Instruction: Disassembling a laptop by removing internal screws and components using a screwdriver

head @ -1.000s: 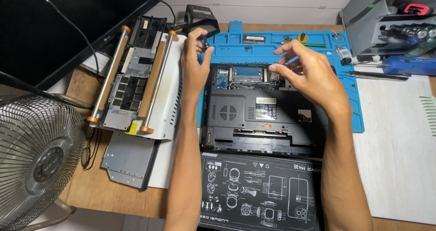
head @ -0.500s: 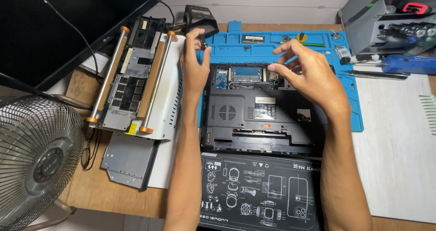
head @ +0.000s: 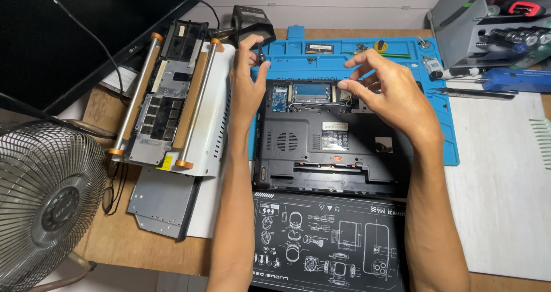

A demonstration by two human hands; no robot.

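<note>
An opened black laptop base lies bottom-up on a blue work mat, with circuit boards showing along its far edge. My left hand hovers over the laptop's far left corner and pinches a small dark part between thumb and forefinger. My right hand is curled above the far right of the laptop, thumb tip close to the fingers. Whether it holds anything is hidden.
A black printed mat lies in front of the laptop. A white machine with two metal rods stands at left, a fan at near left and a dark monitor behind it. Tools and a grey rack are at right.
Both hands stay almost in place over the laptop's far edge. My left hand's fingers have shifted slightly around the small dark part.
</note>
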